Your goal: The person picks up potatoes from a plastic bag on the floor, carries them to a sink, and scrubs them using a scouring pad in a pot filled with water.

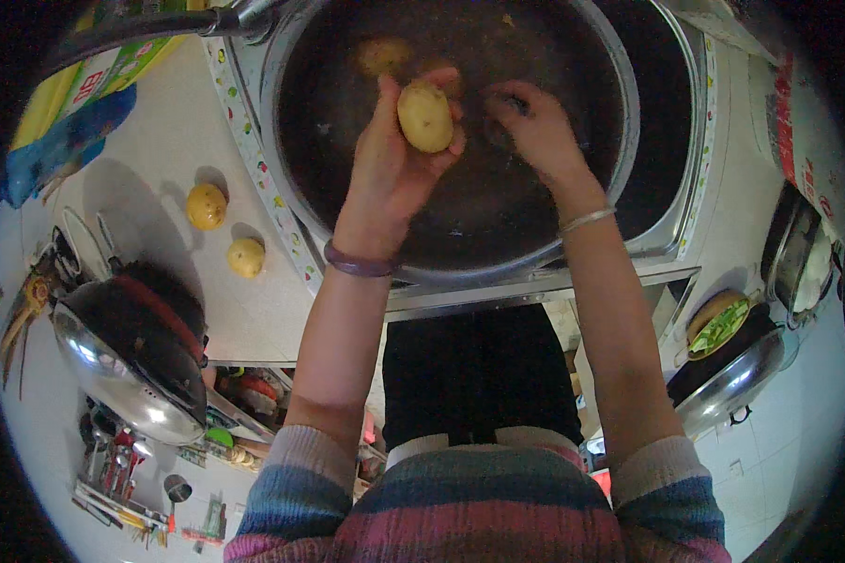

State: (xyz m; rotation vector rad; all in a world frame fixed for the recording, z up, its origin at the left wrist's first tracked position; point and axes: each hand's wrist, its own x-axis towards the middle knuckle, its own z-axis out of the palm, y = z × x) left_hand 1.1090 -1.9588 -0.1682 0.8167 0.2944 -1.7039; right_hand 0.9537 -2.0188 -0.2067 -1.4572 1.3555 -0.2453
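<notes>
A yellow potato (426,118) rests in my left hand (391,165), which is wrapped around it above a wide round basin (628,105) of dark, murky water. My right hand (539,127) hangs over the water to the right, apart from the potato. Its thumb and fingers are bent towards each other; whether something small and dark is between them is unclear. Another potato (384,56) shows dimly in the water beyond my left hand, and part of one more lies behind my fingers. The basin sits in a metal sink (686,211).
Two potatoes, one larger (206,207) and one smaller (246,257), lie on the left countertop (246,324). A wok (127,359) stands nearer me there. The faucet (246,17) reaches in at upper left. At right are a bowl of chopped greens (722,327) and a shiny pan (736,380).
</notes>
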